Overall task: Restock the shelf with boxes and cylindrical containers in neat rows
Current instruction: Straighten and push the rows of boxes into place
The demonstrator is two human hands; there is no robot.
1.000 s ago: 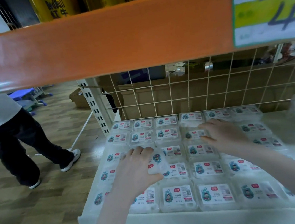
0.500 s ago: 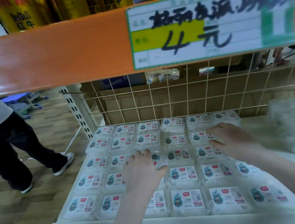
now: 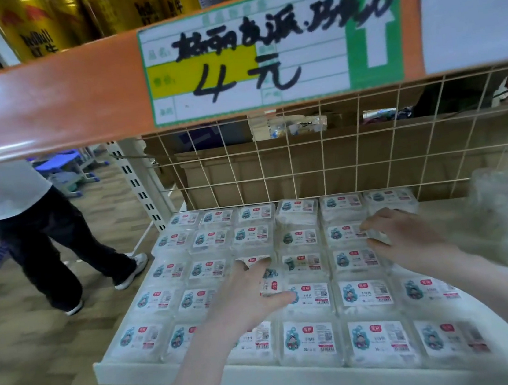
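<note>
A: What are the hands doing?
B: The left hand [image 3: 249, 298] is gripping a tilted box [image 3: 268, 278], thumb curled round its near edge. The right hand [image 3: 408, 239] is lying spread, fingers resting on the boxes [image 3: 345, 234] just beside it.
A: Where are those sitting?
B: In rows on the white shelf [image 3: 134, 371] under both hands; gold cans [image 3: 37, 25] are standing well above them.

Left hand [image 3: 246, 295] now further in, gripping a tilted box [image 3: 268, 281] at frame centre; right hand [image 3: 409, 240] shifted to the rightmost column, centre right.
</note>
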